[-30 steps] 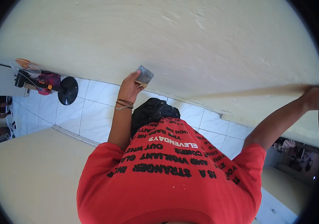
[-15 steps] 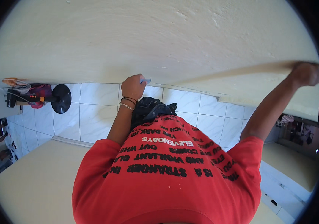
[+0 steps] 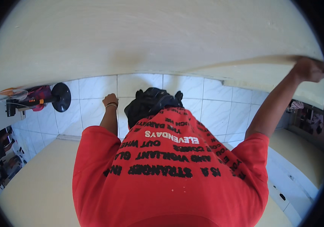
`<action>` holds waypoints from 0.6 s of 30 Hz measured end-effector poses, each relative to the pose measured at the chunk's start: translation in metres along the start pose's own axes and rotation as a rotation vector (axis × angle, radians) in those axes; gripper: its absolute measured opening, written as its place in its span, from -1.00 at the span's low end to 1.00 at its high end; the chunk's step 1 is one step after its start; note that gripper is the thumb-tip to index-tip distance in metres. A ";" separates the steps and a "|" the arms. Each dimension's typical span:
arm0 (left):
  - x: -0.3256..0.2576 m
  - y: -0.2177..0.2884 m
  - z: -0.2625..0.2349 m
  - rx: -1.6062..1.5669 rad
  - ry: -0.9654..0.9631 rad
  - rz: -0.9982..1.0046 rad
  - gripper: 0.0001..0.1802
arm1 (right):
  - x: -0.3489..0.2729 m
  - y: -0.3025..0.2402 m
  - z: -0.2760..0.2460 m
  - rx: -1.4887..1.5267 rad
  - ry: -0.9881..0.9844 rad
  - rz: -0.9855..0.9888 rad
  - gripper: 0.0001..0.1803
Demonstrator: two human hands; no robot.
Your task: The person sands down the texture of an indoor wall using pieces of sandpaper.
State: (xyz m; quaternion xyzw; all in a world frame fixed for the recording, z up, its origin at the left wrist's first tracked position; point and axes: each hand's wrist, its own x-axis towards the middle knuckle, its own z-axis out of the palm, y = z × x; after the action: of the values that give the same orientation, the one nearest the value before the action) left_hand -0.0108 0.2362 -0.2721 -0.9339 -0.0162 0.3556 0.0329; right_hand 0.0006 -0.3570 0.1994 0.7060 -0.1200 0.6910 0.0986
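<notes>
Head view is showing you looking down over your red shirt [image 3: 169, 181] while both arms are reaching out toward the beige wall [image 3: 150, 41].

You are bracing with your right hand [image 3: 307, 70] on the ledge [image 3: 252, 60] that is running across the wall at the upper right. Judging from that, you are steadying yourself for work on the wall. Do it well by setting the whole palm on the ledge rather than just the fingertips. Make sure your weight is going through your feet and not hanging from that arm. Move your left hand [image 3: 110, 100] only once the brace is feeling firm. Look at the patch of wall you are reaching for, since the tiled floor [image 3: 215, 106] is lying well below you.

Your right fingers are curling over the ledge and gripping it, with the thumb hidden behind the hand. Your left hand is hanging out in front, apart from the wall, with its fingers folding into a loose fist. I cannot tell whether anything is sitting inside that fist, because only the back of the hand and the banded wrist are showing. A fan [image 3: 37, 99] is standing on the floor off to your left, well clear of both hands.
</notes>
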 end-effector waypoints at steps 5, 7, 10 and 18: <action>-0.034 0.064 -0.001 -0.287 0.251 0.176 -0.77 | -0.057 0.029 -0.008 0.513 0.091 0.712 -0.51; -0.052 0.098 -0.012 -0.442 0.306 0.236 -0.77 | -0.086 0.037 -0.007 0.483 0.063 0.571 -0.48; -0.079 0.139 -0.035 -0.594 0.290 0.274 -0.77 | -0.118 0.076 -0.007 0.438 0.032 0.447 -0.44; -0.138 0.238 -0.096 -1.038 0.453 0.356 -0.78 | -0.231 0.190 -0.002 0.653 0.228 1.466 -0.37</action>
State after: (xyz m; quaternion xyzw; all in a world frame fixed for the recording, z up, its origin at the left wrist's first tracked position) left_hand -0.0478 -0.0136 -0.1265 -0.8689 -0.0237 0.0928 -0.4855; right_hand -0.0631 -0.5296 -0.0369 0.3663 -0.3337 0.6478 -0.5786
